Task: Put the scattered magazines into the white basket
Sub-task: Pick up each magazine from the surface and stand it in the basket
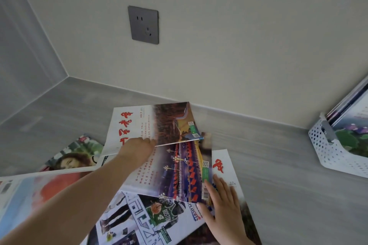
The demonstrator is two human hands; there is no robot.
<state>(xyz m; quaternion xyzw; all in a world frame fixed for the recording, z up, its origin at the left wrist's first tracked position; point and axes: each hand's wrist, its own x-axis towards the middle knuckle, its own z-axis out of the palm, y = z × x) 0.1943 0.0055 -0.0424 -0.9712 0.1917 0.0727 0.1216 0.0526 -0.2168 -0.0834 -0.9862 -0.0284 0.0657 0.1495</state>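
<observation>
Magazines [73, 157] lie scattered and overlapping across the lower left and centre of the frame, on a grey counter [278, 165]. They look light, thin and floppy, with glossy covers likely to slide over one another. Taking one by the spine or a long edge, fingers under and thumb on top, should keep it from drooping or fanning open.

From the lower left, the left hand [137, 151] reaches in on a long bare forearm and meets the lower edge of the topmost magazine [151, 125], the one with red lettering. Blur hides whether its fingers pinch that edge or only touch it.

Right of centre and low in the frame, the right hand [223, 205] lies palm down, fingers straight and close together, on the right edge of a flag-covered magazine [179, 173]. Its thumb spreads toward a basketball magazine [159, 219].

At the far right edge stands the white basket [326, 149], perforated and well apart from the pile, with other magazines upright inside it.
</observation>
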